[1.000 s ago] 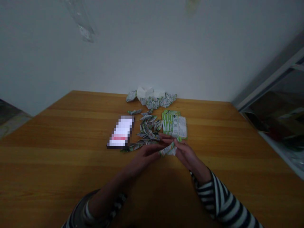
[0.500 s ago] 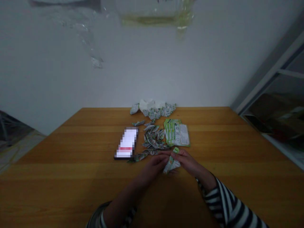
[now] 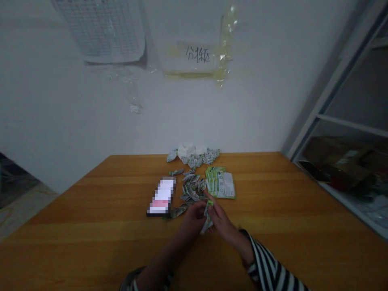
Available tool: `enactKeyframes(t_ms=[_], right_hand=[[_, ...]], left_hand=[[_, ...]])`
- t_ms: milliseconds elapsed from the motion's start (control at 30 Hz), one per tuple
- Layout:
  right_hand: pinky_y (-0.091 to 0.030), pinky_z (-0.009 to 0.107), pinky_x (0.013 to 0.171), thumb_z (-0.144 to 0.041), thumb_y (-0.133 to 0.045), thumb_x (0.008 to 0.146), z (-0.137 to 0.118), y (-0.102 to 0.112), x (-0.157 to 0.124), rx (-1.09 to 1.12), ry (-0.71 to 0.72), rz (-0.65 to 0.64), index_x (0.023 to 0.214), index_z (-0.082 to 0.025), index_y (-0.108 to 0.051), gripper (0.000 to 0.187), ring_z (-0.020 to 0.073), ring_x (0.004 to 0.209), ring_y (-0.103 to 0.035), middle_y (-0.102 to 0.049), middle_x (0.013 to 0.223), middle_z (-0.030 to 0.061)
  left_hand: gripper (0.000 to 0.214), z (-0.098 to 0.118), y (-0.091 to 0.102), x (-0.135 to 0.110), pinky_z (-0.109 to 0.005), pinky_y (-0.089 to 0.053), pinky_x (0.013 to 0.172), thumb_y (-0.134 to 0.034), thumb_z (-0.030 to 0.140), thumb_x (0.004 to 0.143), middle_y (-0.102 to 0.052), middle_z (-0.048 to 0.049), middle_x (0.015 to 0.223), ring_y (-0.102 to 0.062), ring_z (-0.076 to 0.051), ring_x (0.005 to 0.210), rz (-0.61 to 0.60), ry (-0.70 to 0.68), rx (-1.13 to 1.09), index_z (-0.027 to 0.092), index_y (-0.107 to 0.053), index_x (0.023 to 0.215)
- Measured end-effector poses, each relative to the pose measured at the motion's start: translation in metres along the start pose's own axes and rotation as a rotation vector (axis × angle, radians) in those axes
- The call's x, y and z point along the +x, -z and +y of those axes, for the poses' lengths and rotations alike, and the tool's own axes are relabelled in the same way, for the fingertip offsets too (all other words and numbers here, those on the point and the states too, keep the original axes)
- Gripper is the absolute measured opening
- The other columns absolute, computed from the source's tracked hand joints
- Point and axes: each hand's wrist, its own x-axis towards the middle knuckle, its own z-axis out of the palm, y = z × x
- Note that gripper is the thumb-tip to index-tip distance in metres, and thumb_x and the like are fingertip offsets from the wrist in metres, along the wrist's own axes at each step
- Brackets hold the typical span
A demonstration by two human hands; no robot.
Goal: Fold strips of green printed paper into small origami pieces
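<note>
Between my two hands is a green-and-white printed packet, folded into a narrow strip and held just above the table. My left hand has its fingers closed on the packet's left side. My right hand grips the other side, with its forefinger stretched along the top. Just beyond my fingers lies a heap of crumpled, folded packets. To the right of the heap are several flat green-and-white packets, overlapping like a fan.
A phone with a blurred screen lies left of the heap. More crumpled packets and white tissue-like paper sit at the wooden table's back edge by the wall. A shelf with dark items stands at right.
The view has tilted up, showing more of the wall and its taped papers. My hands have come closer together, and the packet now looks narrower and more upright between them.
</note>
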Motion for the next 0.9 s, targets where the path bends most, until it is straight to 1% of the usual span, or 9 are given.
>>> enactKeyframes(t_ms=[100,167,233,333,400,500,633,800,900], right_hand=[[-0.039,0.041,0.107,-0.041,-0.062,0.086,0.001,-0.001,0.001,-0.185,0.097,0.038,0.139,-0.028,-0.048,0.056,0.0243,0.122,-0.053,-0.058,0.132,0.0070],[-0.038,0.044,0.108,-0.034,-0.071,0.079,0.001,-0.002,0.001,-0.300,0.131,0.081,0.138,-0.029,-0.049,0.063,0.0270,0.124,-0.052,-0.057,0.134,0.0076],[-0.040,0.046,0.105,-0.027,-0.071,0.076,0.002,-0.004,0.000,-0.417,0.148,0.124,0.130,-0.030,-0.057,0.056,0.0289,0.119,-0.055,-0.061,0.129,0.0075],[-0.046,0.046,0.097,-0.016,-0.060,0.080,0.003,-0.008,0.000,-0.459,0.169,0.124,0.119,-0.031,-0.067,0.042,0.0280,0.107,-0.062,-0.069,0.114,0.0068],[-0.050,0.045,0.092,-0.012,-0.056,0.079,0.005,-0.011,0.002,-0.372,0.188,0.135,0.114,-0.031,-0.070,0.042,0.0268,0.100,-0.065,-0.072,0.108,0.0058],[-0.054,0.040,0.079,-0.014,-0.058,0.076,0.010,-0.013,0.006,-0.202,0.155,0.247,0.095,-0.028,-0.077,0.031,0.0251,0.085,-0.068,-0.076,0.094,0.0053],[-0.053,0.035,0.071,-0.018,-0.061,0.072,0.011,-0.010,0.014,-0.106,0.053,0.360,0.068,-0.024,-0.077,0.018,0.0229,0.073,-0.067,-0.075,0.072,0.0041],[-0.049,0.036,0.084,-0.030,-0.061,0.079,0.006,-0.002,0.019,-0.034,-0.010,0.250,0.078,-0.023,-0.078,0.018,0.0234,0.087,-0.067,-0.076,0.085,0.0054],[-0.050,0.036,0.085,-0.036,-0.069,0.076,0.009,0.001,0.020,0.016,-0.068,0.175,0.086,-0.023,-0.077,0.018,0.0233,0.090,-0.066,-0.075,0.091,0.0051]], left_hand=[[0.014,0.003,0.010,0.001,-0.032,-0.052,0.076,-0.069,0.019,0.069,-0.070,-0.0040,0.082,-0.065,-0.021,0.078,0.175,-0.137,0.144,0.017,-0.063,0.082],[0.018,0.004,0.016,0.001,-0.034,-0.051,0.079,-0.066,0.014,0.067,-0.069,-0.0039,0.085,-0.065,-0.024,0.086,0.310,-0.202,0.271,0.018,-0.063,0.084],[0.020,0.005,0.020,0.001,-0.035,-0.051,0.077,-0.063,0.013,0.069,-0.070,-0.0044,0.086,-0.066,-0.025,0.084,0.382,-0.222,0.344,0.019,-0.062,0.088],[0.023,0.003,0.023,0.001,-0.037,-0.053,0.077,-0.060,0.014,0.072,-0.071,-0.0059,0.092,-0.067,-0.025,0.085,0.355,-0.235,0.321,0.020,-0.062,0.095],[0.034,0.002,0.023,0.002,-0.041,-0.050,0.089,-0.057,0.011,0.070,-0.072,-0.0069,0.104,-0.066,-0.027,0.098,0.350,-0.246,0.290,0.021,-0.064,0.102],[0.050,0.001,0.023,0.003,-0.046,-0.036,0.108,-0.054,0.009,0.068,-0.068,-0.0055,0.123,-0.056,-0.028,0.120,0.331,-0.251,0.281,0.023,-0.066,0.114],[0.051,0.005,0.020,0.004,-0.050,-0.031,0.112,-0.061,0.019,0.071,-0.063,-0.0076,0.130,-0.052,-0.030,0.126,0.243,-0.143,0.067,0.019,-0.064,0.122],[0.075,0.010,0.017,0.002,-0.048,-0.030,0.112,-0.069,0.010,0.063,-0.059,-0.0089,0.136,-0.049,-0.032,0.129,0.142,0.050,-0.366,0.021,-0.054,0.135],[0.072,0.010,0.018,0.001,-0.048,-0.028,0.113,-0.068,0.011,0.064,-0.058,-0.0094,0.136,-0.045,-0.033,0.132,0.127,0.023,-0.508,0.021,-0.055,0.134]])
